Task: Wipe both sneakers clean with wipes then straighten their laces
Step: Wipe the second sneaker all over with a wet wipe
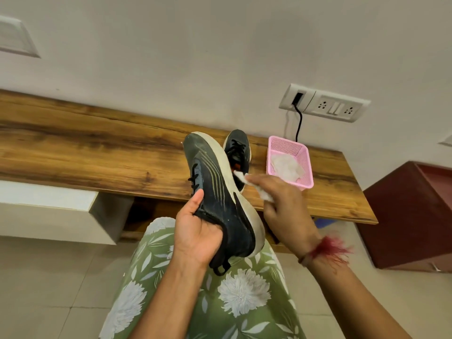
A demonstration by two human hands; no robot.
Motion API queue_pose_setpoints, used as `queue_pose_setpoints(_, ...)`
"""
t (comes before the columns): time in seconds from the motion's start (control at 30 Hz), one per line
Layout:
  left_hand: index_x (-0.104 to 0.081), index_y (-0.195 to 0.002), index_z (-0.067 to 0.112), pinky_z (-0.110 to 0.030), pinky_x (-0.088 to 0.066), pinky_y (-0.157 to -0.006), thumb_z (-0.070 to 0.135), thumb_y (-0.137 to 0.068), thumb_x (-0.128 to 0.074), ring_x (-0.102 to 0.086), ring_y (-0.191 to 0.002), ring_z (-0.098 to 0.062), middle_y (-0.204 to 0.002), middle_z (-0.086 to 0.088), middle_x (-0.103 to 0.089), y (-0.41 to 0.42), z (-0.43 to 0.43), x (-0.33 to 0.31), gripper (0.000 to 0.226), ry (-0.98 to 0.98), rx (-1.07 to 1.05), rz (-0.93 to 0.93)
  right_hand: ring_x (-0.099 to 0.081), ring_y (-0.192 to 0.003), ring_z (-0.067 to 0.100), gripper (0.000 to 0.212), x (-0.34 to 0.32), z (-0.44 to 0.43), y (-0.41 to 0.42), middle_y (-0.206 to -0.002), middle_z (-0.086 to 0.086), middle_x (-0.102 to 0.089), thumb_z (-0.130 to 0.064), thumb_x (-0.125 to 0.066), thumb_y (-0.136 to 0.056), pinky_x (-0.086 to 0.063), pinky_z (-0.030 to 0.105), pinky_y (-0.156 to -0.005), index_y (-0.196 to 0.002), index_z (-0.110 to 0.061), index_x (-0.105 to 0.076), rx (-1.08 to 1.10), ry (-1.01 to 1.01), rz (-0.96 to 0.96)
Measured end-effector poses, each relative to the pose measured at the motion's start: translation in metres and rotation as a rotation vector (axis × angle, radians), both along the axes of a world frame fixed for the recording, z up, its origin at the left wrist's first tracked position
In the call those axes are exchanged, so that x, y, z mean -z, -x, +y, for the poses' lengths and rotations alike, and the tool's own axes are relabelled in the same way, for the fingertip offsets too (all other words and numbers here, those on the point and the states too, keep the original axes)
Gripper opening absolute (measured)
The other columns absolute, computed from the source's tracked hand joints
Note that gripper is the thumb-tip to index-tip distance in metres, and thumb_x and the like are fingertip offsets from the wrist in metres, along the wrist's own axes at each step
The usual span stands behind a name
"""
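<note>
Navy-blue mesh sneaker with a thick white sole (220,189) is up in the air, toe pointing away, sole turned to the right. The left hand (198,231) grips it at the heel collar: thumb stretched up along the upper, the other fingers tucked out of sight behind the opening. Just above that thumb tip sit the shoe's black laces (194,177).

Over to the right hand (286,211): its fingers are curled round a crumpled white wipe (254,189), and the wipe's front edge is touching the white sole about midway along the shoe. A frayed red thread wristband (327,250) rings that wrist.

Just beyond the right fingertips, the second dark sneaker (238,152) stands on the long brown wood-grain desk (97,148), toe pointing away, black laces showing, partly hidden behind the held shoe. To the right of those same fingertips, and close by, a pink perforated plastic basket (307,165) rests on the desk with a heap of white wipes (287,167) inside it.

Further past the basket, a black cable (299,123) hangs from a white wall socket panel (325,104). Beneath both wrists lies the person's green garment with white flower print (220,302). Well off to the right of the right hand stands a dark red cabinet (411,216); left of the left hand, under the desk, a white drawer box (49,206).
</note>
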State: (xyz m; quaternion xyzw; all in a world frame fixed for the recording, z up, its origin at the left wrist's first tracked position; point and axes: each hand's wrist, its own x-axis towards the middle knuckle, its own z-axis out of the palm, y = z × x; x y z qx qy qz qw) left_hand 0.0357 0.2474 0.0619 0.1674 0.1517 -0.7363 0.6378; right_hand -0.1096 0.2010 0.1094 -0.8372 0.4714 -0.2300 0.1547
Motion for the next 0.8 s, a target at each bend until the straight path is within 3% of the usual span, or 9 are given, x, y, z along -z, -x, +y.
queue_pose_setpoints(0.1,-0.059,-0.126,0.002,-0.046,-0.04,-0.102,0.027,-0.085,-0.053,-0.056,-0.118,-0.031,-0.127,-0.019,-0.061,-0.006,-0.001,0.0,0.048,0.011,-0.033,0.018,-0.053,-0.119,0.016,0.056,0.021,0.01,-0.005,-0.125,0.003,-0.06,0.0,-0.043,-0.071,-0.035,0.026,-0.105,-0.124,-0.011,-0.06,-0.134,-0.028,0.115)
queue_pose_setpoints(0.17,-0.059,-0.126,0.002,-0.046,-0.04,-0.101,0.028,-0.086,-0.053,-0.056,-0.118,-0.031,-0.125,-0.019,-0.062,-0.01,-0.001,0.002,0.048,0.011,-0.061,0.038,-0.048,-0.125,0.014,0.058,0.034,0.024,0.0,-0.133,0.001,-0.055,-0.004,-0.044,-0.074,-0.029,0.027,-0.107,-0.13,-0.013,-0.055,-0.127,-0.022,0.128)
queue_pose_setpoints(0.3,-0.06,-0.125,0.003,-0.047,-0.041,-0.098,0.031,-0.094,-0.048,-0.057,-0.116,-0.031,-0.123,-0.018,-0.063,-0.011,-0.001,0.008,0.044,-0.016,-0.084,0.041,-0.049,-0.123,0.014,0.074,0.049,0.047,0.011,-0.133,0.001,-0.054,0.016,-0.054,-0.062,-0.035,0.038,-0.099,-0.13,-0.014,-0.053,-0.069,0.085,0.15)
queue_pose_setpoints(0.4,-0.059,-0.127,0.004,-0.048,-0.036,-0.106,0.031,-0.093,-0.049,-0.054,-0.121,-0.031,-0.126,-0.018,-0.062,-0.01,-0.001,0.01,0.045,-0.019,-0.084,0.041,-0.048,-0.123,0.013,0.089,0.055,0.058,0.021,-0.134,0.003,-0.053,0.025,-0.066,-0.049,-0.036,0.031,-0.1,-0.13,-0.011,-0.054,-0.072,0.083,0.15)
queue_pose_setpoints(0.5,-0.061,-0.123,0.004,-0.048,-0.042,-0.098,0.031,-0.093,-0.049,-0.058,-0.115,-0.03,-0.121,-0.017,-0.065,-0.011,-0.001,0.008,0.041,-0.028,-0.091,0.021,-0.046,-0.125,0.009,0.095,0.06,0.067,0.036,-0.137,-0.004,-0.05,0.023,-0.064,-0.047,-0.038,0.026,-0.103,-0.132,-0.017,-0.052,-0.112,0.027,0.14)
queue_pose_setpoints(0.6,-0.064,-0.117,0.004,-0.047,-0.046,-0.089,0.029,-0.095,-0.048,-0.061,-0.107,-0.03,-0.114,-0.017,-0.068,-0.015,0.0,0.006,0.037,-0.036,-0.095,-0.009,-0.048,-0.119,-0.005,0.078,0.048,0.067,0.045,-0.13,-0.018,-0.053,0.011,-0.049,-0.062,-0.043,0.021,-0.099,-0.127,-0.032,-0.056,-0.092,-0.132,-0.043)
queue_pose_setpoints(0.7,-0.064,-0.118,0.004,-0.047,-0.045,-0.092,0.028,-0.094,-0.049,-0.061,-0.109,-0.03,-0.118,-0.016,-0.066,-0.018,0.0,0.005,0.037,-0.019,-0.095,-0.009,-0.054,-0.107,-0.009,0.064,0.023,0.041,0.033,-0.115,-0.017,-0.062,0.007,-0.041,-0.067,-0.044,0.008,-0.086,-0.118,-0.025,-0.062,0.003,-0.072,-0.252)
queue_pose_setpoints(0.8,-0.064,-0.119,0.005,-0.045,-0.047,-0.091,0.027,-0.092,-0.05,-0.063,-0.106,-0.029,-0.117,-0.016,-0.067,-0.013,0.0,0.003,0.038,-0.001,-0.032,-0.049,-0.053,-0.11,-0.002,0.058,0.006,0.0,0.001,-0.117,-0.008,-0.063,0.009,-0.043,-0.07,-0.038,0.01,-0.096,-0.118,-0.016,-0.064,0.036,-0.008,-0.236)
